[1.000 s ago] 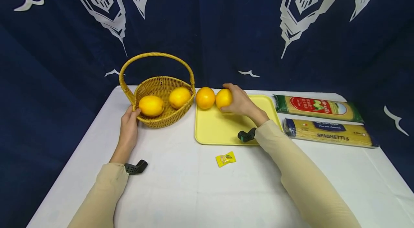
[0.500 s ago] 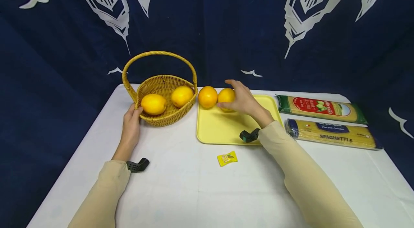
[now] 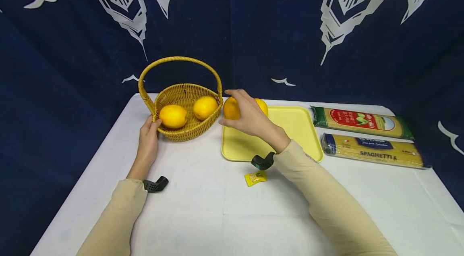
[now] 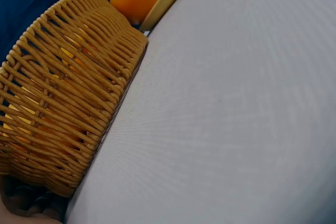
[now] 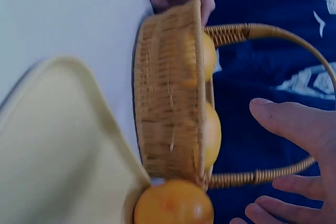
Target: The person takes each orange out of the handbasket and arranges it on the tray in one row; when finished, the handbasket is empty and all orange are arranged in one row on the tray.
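the left hand (image 3: 147,140) is gripping the basket (image 3: 183,133), its fingertips mostly hiding; the right hand (image 3: 251,115), fingers spread, is partly covering two oranges (image 3: 231,108), leaving contact unclear

Left to right: tan wicker basket (image 3: 185,134), two oval yellow lemons (image 3: 174,116) inside; rectangular yellow tray (image 3: 295,129), two round orange fruits (image 3: 231,109) at its back left; green-ended plastic pasta pack (image 3: 362,122) behind blue-ended spaghetti pack (image 3: 375,151). Before tray, small yellow wrapped candy (image 3: 255,177).
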Demonstrator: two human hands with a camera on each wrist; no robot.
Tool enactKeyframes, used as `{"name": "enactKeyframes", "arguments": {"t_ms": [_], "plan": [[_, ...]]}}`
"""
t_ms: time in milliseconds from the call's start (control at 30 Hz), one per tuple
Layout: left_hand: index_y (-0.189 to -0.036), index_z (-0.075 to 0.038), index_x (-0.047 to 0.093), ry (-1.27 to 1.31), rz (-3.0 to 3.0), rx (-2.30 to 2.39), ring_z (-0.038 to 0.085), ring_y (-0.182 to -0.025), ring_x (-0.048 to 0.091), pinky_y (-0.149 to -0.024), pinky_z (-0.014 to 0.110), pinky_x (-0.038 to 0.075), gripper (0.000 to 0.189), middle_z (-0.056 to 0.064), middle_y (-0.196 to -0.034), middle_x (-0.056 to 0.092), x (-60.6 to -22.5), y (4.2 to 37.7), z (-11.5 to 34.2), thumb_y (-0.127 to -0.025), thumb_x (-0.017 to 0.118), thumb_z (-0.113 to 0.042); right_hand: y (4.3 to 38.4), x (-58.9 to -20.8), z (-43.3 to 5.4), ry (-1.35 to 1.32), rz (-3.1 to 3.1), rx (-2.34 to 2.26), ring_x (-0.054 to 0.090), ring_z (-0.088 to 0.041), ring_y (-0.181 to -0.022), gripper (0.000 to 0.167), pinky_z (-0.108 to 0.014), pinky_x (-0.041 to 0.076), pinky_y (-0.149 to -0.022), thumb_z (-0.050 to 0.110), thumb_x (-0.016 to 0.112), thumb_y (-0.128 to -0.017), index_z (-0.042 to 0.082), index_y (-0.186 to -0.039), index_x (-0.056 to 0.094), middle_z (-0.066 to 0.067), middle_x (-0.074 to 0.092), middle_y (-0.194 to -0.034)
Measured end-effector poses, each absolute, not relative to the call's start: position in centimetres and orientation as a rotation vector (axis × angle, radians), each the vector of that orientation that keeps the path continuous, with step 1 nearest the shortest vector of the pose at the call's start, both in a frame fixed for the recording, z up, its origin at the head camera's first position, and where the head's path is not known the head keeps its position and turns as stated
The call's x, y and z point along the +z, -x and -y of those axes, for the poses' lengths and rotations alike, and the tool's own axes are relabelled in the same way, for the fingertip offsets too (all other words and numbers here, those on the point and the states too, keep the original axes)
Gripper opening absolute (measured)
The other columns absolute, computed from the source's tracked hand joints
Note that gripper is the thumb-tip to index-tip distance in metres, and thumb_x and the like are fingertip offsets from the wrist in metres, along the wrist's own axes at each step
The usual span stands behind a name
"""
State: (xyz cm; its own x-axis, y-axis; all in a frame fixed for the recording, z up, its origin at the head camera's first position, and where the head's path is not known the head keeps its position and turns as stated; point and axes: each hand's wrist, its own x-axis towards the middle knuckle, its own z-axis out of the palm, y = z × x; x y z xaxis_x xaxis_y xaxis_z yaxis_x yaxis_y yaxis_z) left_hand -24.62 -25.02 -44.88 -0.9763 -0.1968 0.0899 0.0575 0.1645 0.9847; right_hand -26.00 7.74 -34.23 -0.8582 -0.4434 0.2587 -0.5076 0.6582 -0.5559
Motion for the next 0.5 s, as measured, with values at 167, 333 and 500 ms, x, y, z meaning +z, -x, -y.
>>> {"name": "enactKeyframes", "arguments": {"t_ms": [167, 333, 500], "plan": [[-0.162, -0.008, 0.039, -0.138, 2.249, -1.892, 0.015, -0.155, 0.034, -0.132, 0.035, 0.023, 0.054, 0.005, -0.168, 0.039, -44.9, 24.5, 25.1, -0.112, 0.039, -0.027, 25.8, -34.2, -5.6, -0.886, 2.782, 0.952, 0.047, -0.032, -0.144, 0.084, -0.048, 0.039, -0.123, 0.034, 0.085, -0.089, 0.002, -0.156, 0.045, -0.015, 0.048, -0.157], [-0.160, -0.007, 0.041, -0.128, 2.240, -1.887, 0.015, -0.153, 0.036, -0.131, 0.036, 0.025, 0.052, 0.006, -0.166, 0.042, -44.9, 24.5, 25.1, -0.112, 0.039, -0.027, 26.6, -34.7, -3.8, -0.874, 2.804, 0.970, 0.049, -0.030, -0.140, 0.082, -0.044, 0.042, -0.120, 0.035, 0.082, -0.091, 0.003, -0.157, 0.044, -0.016, 0.050, -0.156], [-0.160, -0.007, 0.041, -0.128, 2.231, -1.896, 0.014, -0.153, 0.035, -0.131, 0.035, 0.024, 0.053, 0.006, -0.166, 0.042, -44.8, 24.4, 25.0, -0.112, 0.039, -0.027, 27.7, -35.4, -2.0, -0.839, 2.802, 0.990, 0.048, -0.032, -0.144, 0.077, -0.043, 0.041, -0.123, 0.029, 0.080, -0.093, 0.000, -0.155, 0.045, -0.017, 0.049, -0.157]]}}
